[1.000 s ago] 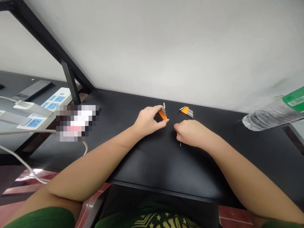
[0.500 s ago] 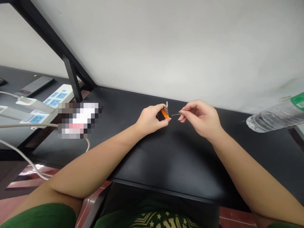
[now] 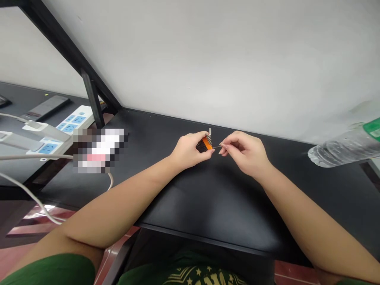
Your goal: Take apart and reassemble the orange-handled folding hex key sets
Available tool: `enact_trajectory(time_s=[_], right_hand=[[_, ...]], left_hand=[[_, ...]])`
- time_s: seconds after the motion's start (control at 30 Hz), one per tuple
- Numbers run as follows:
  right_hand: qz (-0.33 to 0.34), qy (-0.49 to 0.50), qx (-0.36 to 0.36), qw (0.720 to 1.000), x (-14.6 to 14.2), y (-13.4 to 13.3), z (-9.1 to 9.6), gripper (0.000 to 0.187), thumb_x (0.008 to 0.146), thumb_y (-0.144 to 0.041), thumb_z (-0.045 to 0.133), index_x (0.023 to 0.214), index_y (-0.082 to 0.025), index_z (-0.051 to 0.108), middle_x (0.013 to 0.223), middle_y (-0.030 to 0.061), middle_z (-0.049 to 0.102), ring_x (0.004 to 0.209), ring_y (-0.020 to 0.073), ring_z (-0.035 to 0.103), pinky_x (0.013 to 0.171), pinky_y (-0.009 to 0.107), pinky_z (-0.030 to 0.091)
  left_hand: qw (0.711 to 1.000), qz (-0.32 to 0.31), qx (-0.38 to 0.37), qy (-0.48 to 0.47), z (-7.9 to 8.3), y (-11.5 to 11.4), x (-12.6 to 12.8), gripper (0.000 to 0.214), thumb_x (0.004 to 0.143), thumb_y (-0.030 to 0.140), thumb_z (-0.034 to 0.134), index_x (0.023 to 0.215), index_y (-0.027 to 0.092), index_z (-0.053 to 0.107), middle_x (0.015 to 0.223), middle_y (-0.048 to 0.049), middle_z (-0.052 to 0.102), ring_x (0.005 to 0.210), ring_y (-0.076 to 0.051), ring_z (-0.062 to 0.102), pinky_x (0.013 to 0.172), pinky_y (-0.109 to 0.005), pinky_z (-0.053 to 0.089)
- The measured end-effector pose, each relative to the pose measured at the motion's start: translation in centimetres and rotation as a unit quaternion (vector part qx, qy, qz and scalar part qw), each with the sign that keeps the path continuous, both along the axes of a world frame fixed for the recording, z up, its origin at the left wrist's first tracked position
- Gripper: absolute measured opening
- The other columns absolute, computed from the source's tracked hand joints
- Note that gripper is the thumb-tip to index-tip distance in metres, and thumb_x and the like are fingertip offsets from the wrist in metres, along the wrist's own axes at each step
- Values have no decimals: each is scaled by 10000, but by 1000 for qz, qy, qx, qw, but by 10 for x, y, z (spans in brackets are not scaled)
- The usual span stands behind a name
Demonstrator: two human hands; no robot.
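Observation:
Between thumb and fingers, my left hand (image 3: 188, 151) grips an orange and black hex key holder (image 3: 207, 143). Several metal hex keys (image 3: 209, 137) stick out of its side, one of them standing up taller than the others. My right hand (image 3: 242, 150) is closed in a pinch on a thin metal hex key (image 3: 217, 147). The free tip of that thin key points left and reaches the orange edge of the holder; whether it sits in a slot is too small to tell. Both hands are above the black tabletop (image 3: 190, 202).
A white power strip (image 3: 63, 130) with plugs and cables lies at the left, near a blurred-out object (image 3: 102, 150). A dark flat box (image 3: 49, 107) rests behind it. On the right lies a clear plastic bottle (image 3: 338, 150) with a green label. A pale wall (image 3: 222, 59) rises behind the table.
My right hand has moved left and slightly down, bringing the thin hex key's tip up to the holder. My left hand has stayed nearly still with the holder.

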State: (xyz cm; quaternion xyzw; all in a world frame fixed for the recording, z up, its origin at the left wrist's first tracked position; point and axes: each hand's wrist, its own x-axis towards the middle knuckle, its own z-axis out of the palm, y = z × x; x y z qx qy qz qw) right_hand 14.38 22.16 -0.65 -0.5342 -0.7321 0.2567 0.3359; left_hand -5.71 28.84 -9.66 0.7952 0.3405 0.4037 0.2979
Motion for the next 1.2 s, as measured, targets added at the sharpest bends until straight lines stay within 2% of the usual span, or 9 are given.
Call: enact_trajectory(time_s=[0.33,0.57,0.73,0.87,1.0,1.07,1.2], right_hand=[[9,-2,-4,1000,0,1,-1,94,986,-221,584,929,-221,659,841,16,719,733,159,726,728,317,601],[-8,15,-20,1000,-3,0,-3,108,979,-279,600,920,-213,662,833,25,721,739,170,734,742,331,612],[-20,63,-83,994,-10,1,-11,129,946,-333,648,894,-216,667,804,17,735,734,176,741,759,347,626],[-52,176,-158,970,-11,7,-20,224,858,-404,771,880,-197,687,702,6,716,635,162,708,656,320,621],[-50,235,-205,949,-8,11,-27,289,799,-421,838,880,-176,706,648,1,698,580,144,672,609,300,605],[-43,238,-199,950,-8,11,-30,270,795,-405,843,880,-175,729,706,10,702,605,140,676,618,300,609],[-18,215,-160,963,-10,9,-34,210,817,-392,822,860,-196,760,962,42,692,677,131,686,645,309,615]], left_hand=[[1000,4,3,6,-1,0,0,353,804,362,753,1109,209,663,919,-4,764,765,-155,685,783,-282,545],[999,-5,25,26,-1,-1,0,337,804,349,751,1099,211,664,930,-16,765,794,-173,699,821,-304,542],[999,-4,39,15,-1,-4,1,343,780,329,759,1092,221,669,914,-13,759,792,-174,697,810,-298,541],[1000,-5,26,12,0,-5,1,330,778,353,765,1069,227,672,898,-5,756,772,-165,688,780,-283,536],[1000,-17,10,2,1,-5,1,316,785,355,768,1052,219,668,872,9,741,747,-147,667,770,-271,527],[1000,-17,7,-5,2,-5,0,289,786,347,764,1027,217,668,860,18,733,735,-138,661,764,-264,522],[1000,-20,-3,-21,3,-5,1,216,790,317,735,970,221,664,874,22,733,753,-135,672,744,-251,516]])
